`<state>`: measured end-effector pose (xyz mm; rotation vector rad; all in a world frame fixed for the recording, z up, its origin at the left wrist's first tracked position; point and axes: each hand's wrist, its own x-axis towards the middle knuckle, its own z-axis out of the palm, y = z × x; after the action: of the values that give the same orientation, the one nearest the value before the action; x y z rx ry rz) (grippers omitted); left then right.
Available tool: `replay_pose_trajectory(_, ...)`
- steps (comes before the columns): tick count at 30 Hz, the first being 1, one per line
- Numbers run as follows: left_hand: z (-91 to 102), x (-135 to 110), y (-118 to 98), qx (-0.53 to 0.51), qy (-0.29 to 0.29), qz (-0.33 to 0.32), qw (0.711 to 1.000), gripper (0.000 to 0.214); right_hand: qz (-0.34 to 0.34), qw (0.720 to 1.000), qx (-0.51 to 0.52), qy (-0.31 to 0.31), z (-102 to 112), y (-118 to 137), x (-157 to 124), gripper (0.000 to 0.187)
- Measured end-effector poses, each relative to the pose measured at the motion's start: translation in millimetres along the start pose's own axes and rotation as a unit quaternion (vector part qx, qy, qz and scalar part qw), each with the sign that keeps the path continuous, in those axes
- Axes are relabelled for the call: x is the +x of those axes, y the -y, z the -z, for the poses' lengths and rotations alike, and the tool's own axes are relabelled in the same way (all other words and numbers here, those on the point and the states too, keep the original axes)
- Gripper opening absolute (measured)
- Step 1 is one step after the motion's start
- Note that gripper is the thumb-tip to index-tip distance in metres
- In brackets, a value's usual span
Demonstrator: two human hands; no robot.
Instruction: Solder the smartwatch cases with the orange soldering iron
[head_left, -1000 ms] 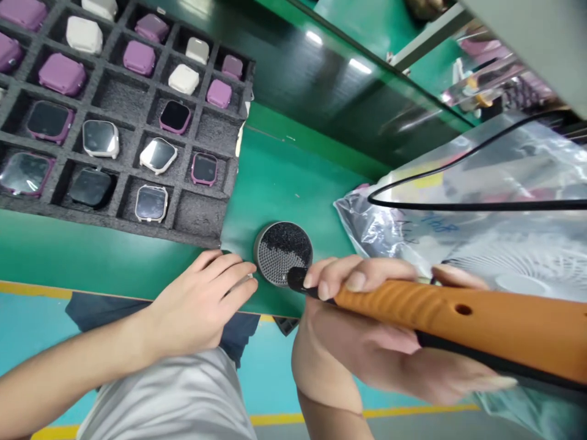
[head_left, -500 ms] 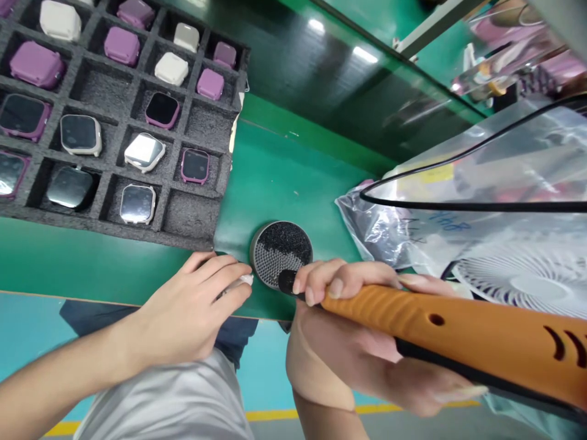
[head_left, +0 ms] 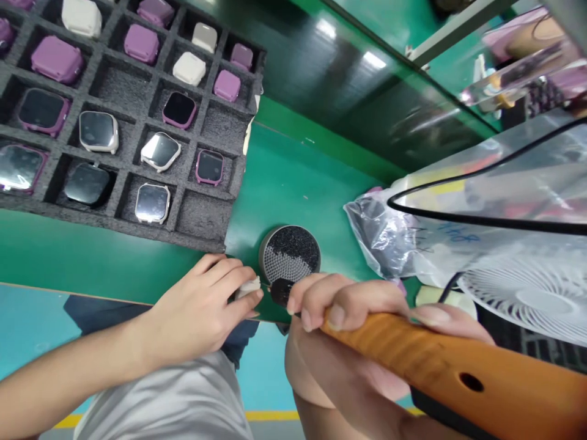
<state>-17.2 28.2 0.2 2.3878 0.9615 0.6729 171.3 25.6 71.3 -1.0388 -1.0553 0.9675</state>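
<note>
My right hand point(head_left: 348, 330) is wrapped round an orange and black electric screwdriver point(head_left: 440, 360), its dark tip end pointing left. The thin bit meets or nearly meets a small whitish watch body point(head_left: 248, 287) pinched in the fingers of my left hand point(head_left: 202, 305); whether they touch I cannot tell. Most of that piece is hidden by my fingers. Just beyond the tip stands a round dish point(head_left: 290, 253) with a grid of small holes and tiny black screws heaped over its far part. My left hand is beside the near right corner of a dark foam tray point(head_left: 192, 241).
Purple, white and dark watches lie in the tray's compartments, among them a purple-framed watch point(head_left: 210, 167). To the right are a clear plastic bag point(head_left: 380, 232), a black cable point(head_left: 458, 214) and a white fan point(head_left: 541, 299). The green bench point(head_left: 293, 165) has its near edge close to my hands.
The screwdriver tip has moved from the edge of the screw dish to the watch body in my left hand. The view has shifted slightly, moving the tray rightward in it.
</note>
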Motion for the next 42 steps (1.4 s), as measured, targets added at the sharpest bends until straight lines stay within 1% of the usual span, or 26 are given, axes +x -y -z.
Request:
replay_pose_trajectory(4,-0.6,0.1,0.5,-0.004,-0.004,0.004,1.000,0.020,0.004,1.000,-0.002,-0.004,-0.1,-4.1,-0.8,0.041)
replay_pose_trajectory(7,-1.2,0.1,0.8,-0.010,-0.005,0.003,1.000,0.020,0.007,1.000,-0.008,0.007,-1.4,-3.7,-1.0,0.043)
replay_pose_trajectory(11,-1.5,0.1,0.6,-0.012,-0.007,0.002,1.000,0.020,0.005,1.000,-0.026,0.015,-7.6,0.2,0.3,0.035)
replay_pose_trajectory(13,-1.6,0.1,0.7,-0.009,-0.010,0.001,1.000,0.020,0.022,0.999,-0.031,0.014,-10.8,1.0,1.6,0.032)
replay_pose_trajectory(15,-1.5,0.2,0.9,-0.005,-0.010,0.000,1.000,0.021,0.028,0.999,-0.030,0.017,-12.7,0.3,2.9,0.033)
replay_pose_trajectory(18,-1.0,0.2,1.1,-0.002,-0.009,-0.001,1.000,0.021,0.018,0.999,-0.034,0.026,-14.0,-3.1,3.7,0.034)
replay_pose_trajectory(22,-0.5,0.2,0.8,0.003,-0.013,-0.003,1.000,0.021,0.055,0.998,-0.024,0.028,-17.9,-10.9,2.7,0.034)
replay_pose_trajectory(24,-1.0,0.2,0.6,0.006,-0.014,-0.003,1.000,0.020,0.060,0.998,-0.011,0.034,-18.5,-15.0,2.1,0.034)
replay_pose_trajectory(26,-1.7,0.2,0.4,0.009,-0.015,-0.006,1.000,0.020,0.064,0.997,0.009,0.042,-15.9,-17.9,2.5,0.039)
replay_pose_trajectory(28,-1.8,0.1,-0.1,0.015,-0.015,-0.009,1.000,0.020,0.062,0.996,0.022,0.066,-9.8,-17.9,4.6,0.044)
replay_pose_trajectory(30,-0.7,0.2,-0.7,0.030,-0.013,-0.002,0.999,0.021,0.057,0.995,0.023,0.080,-1.9,-14.7,7.9,0.043)
replay_pose_trajectory(32,1.4,0.2,-1.2,0.037,0.000,0.002,0.999,0.023,0.069,0.997,0.016,0.044,5.3,-9.8,11.4,0.042)
replay_pose_trajectory(34,3.2,0.1,-1.3,0.029,0.022,-0.014,0.999,0.024,0.074,0.997,0.021,-0.009,10.5,-5.8,14.1,0.043)
replay_pose_trajectory(36,3.2,-0.1,-1.2,0.017,0.040,-0.035,0.998,0.028,0.060,0.997,0.029,-0.030,14.0,-5.0,15.6,0.044)
replay_pose_trajectory(38,1.3,-0.1,-1.4,0.023,0.035,-0.032,0.999,0.027,0.040,0.998,0.036,-0.025,16.7,-7.7,15.6,0.042)
replay_pose_trajectory(40,-0.8,0.1,-1.9,0.041,0.017,-0.011,0.999,0.020,0.041,0.998,0.042,-0.014,19.2,-11.9,14.3,0.042)
replay_pose_trajectory(42,-1.4,0.4,-2.4,0.047,0.009,-0.001,0.999,0.019,0.044,0.998,0.044,-0.003,21.1,-15.3,12.1,0.044)
